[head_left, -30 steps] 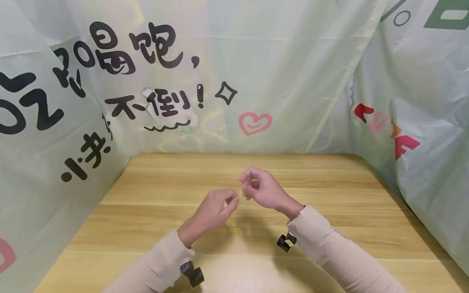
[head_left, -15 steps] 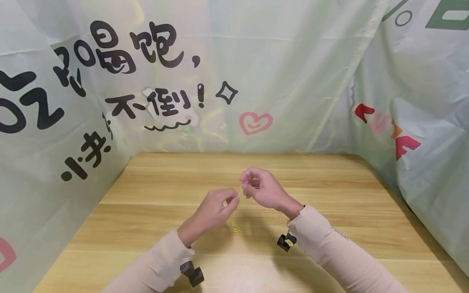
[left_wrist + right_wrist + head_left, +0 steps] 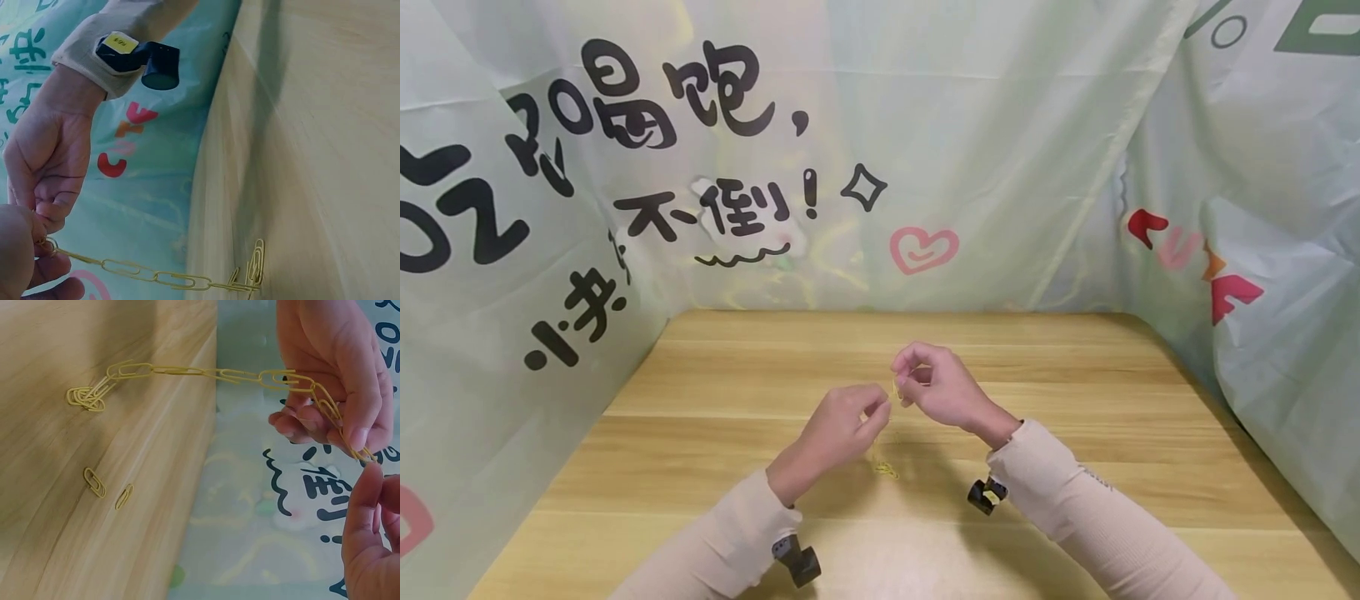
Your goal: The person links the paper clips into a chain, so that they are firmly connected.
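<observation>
A chain of linked yellow paper clips (image 3: 181, 370) hangs from my left hand (image 3: 841, 423), whose thumb and fingertips pinch it near its upper end. Its lower end lies bunched in a small heap (image 3: 86, 399) on the wooden table. My right hand (image 3: 943, 390) is just beyond and to the right, thumb and forefinger pinching the end paper clip (image 3: 364, 454). The two hands' fingertips nearly meet there in the right wrist view. In the left wrist view, fingers partly cover the join between the clips.
Two loose yellow paper clips, one (image 3: 95, 482) beside the other (image 3: 124, 496), lie on the table (image 3: 737, 367) near the heap. Printed cloth (image 3: 1000, 167) hangs around the back and sides. Each sleeve carries a small black wrist camera (image 3: 987, 496).
Both hands stay almost in place, still pinching. The clip between the fingertips has shifted slightly, and the left forearm has edged a little to the right.
</observation>
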`<action>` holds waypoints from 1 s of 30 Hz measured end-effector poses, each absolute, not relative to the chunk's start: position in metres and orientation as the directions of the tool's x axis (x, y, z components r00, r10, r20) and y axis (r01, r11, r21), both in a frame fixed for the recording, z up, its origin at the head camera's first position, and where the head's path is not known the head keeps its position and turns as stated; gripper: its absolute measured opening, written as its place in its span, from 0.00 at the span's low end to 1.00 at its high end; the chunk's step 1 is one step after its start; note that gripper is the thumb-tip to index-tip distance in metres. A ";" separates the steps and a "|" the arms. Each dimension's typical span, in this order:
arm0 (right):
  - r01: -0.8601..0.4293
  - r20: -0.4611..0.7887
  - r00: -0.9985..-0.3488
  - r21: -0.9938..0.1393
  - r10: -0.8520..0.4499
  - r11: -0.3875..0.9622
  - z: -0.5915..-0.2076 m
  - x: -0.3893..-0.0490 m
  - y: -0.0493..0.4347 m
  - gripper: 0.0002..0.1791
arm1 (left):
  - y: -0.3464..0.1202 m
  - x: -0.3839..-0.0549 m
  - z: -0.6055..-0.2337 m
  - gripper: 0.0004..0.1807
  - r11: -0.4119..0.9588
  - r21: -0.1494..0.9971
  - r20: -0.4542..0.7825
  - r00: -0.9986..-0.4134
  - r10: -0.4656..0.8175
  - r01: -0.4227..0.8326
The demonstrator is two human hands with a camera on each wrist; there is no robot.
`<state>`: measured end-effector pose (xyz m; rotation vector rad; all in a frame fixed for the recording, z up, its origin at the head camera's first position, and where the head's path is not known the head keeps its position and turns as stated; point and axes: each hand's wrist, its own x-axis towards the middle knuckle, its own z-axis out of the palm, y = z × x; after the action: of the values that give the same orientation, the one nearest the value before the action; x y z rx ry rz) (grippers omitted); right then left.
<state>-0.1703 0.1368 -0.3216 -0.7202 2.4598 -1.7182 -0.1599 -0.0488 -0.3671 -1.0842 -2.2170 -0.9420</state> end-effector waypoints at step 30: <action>-0.330 0.253 -0.923 -0.908 -0.291 0.257 -0.331 -0.158 0.130 0.09 | -0.046 -0.159 -0.365 0.09 0.483 0.304 0.708 -0.534 0.462 0.821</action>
<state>-0.1576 0.1302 -0.3314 -0.6224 2.5175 -1.8331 -0.1590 -0.0459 -0.3653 -1.0565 -2.1856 -0.8630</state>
